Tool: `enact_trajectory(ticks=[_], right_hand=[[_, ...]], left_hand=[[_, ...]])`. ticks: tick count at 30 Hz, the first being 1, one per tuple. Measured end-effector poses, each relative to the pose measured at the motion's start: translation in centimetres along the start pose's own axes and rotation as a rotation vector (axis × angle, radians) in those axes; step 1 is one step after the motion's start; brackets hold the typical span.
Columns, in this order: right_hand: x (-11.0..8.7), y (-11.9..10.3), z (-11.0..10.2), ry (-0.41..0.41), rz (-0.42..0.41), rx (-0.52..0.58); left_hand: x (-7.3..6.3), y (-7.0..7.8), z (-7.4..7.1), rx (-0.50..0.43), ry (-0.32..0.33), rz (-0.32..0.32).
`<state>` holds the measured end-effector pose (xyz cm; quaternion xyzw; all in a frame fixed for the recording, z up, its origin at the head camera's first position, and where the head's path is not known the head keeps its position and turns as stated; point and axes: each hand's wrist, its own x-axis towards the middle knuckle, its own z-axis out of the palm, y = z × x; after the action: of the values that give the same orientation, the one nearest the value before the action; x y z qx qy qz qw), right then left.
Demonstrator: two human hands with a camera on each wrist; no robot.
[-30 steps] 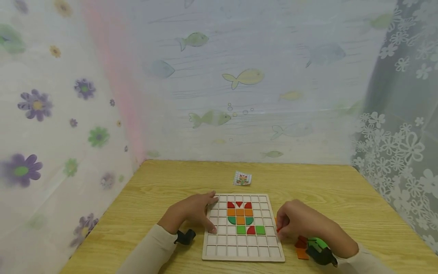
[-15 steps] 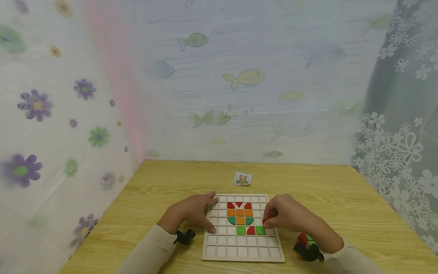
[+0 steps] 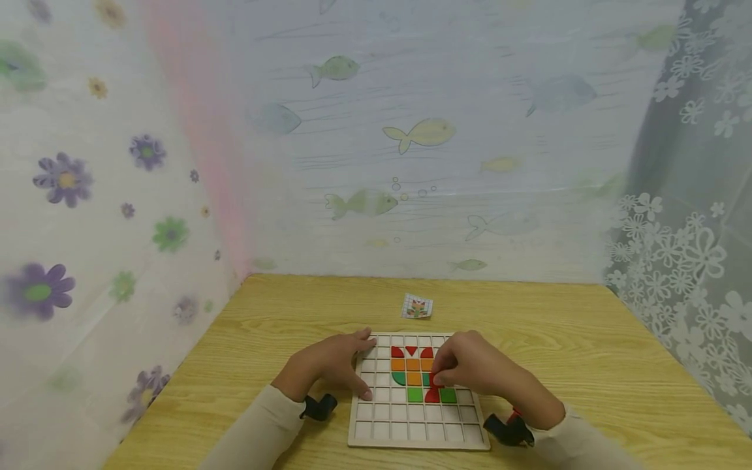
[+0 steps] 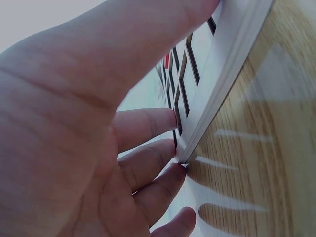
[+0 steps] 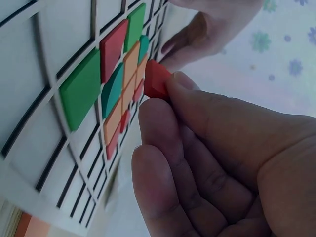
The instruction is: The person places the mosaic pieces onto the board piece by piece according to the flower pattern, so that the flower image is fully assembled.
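Observation:
A white gridded wooden board (image 3: 390, 431) lies on the table in the head view. Set in its cells are red pieces along the top, orange squares (image 3: 414, 378), teal quarter-rounds (image 3: 399, 378), and two light green squares (image 3: 414, 394) with a red quarter-round (image 3: 432, 395) between them. My right hand (image 3: 478, 365) pinches a small red piece (image 5: 157, 80) between thumb and index finger, close over the board near the right teal piece. My left hand (image 3: 335, 359) rests on the board's left edge, fingers spread, thumb on the near part and fingertips farther up.
Behind the board lies a small picture card (image 3: 417, 307) with a coloured pattern on a grid. Loose pieces at the board's right are mostly hidden by my right wrist; an orange one (image 5: 34, 227) shows in the right wrist view. Patterned curtains surround the table.
My right hand has moved left from beside the board's right edge to over its middle, carrying the red piece. The left hand and the board have stayed in place.

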<state>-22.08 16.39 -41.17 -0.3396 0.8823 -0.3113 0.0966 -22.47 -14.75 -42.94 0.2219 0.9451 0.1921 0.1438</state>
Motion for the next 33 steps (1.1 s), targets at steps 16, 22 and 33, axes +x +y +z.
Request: enact_trajectory(ticks=[16,22,33], right_hand=[[2.4,-1.7,2.6,0.014,-0.014,0.048],[2.9,-2.2,3.4,0.009,-0.007,0.036],[3.6,-2.5,4.3,0.017,0.008,0.007]], left_hand=[[0.8,-0.3,0.5,0.044,0.020,0.019],[0.8,-0.3,0.4,0.038,0.017,0.019],[0.6,-0.1,0.3,0.016,0.012,-0.006]])
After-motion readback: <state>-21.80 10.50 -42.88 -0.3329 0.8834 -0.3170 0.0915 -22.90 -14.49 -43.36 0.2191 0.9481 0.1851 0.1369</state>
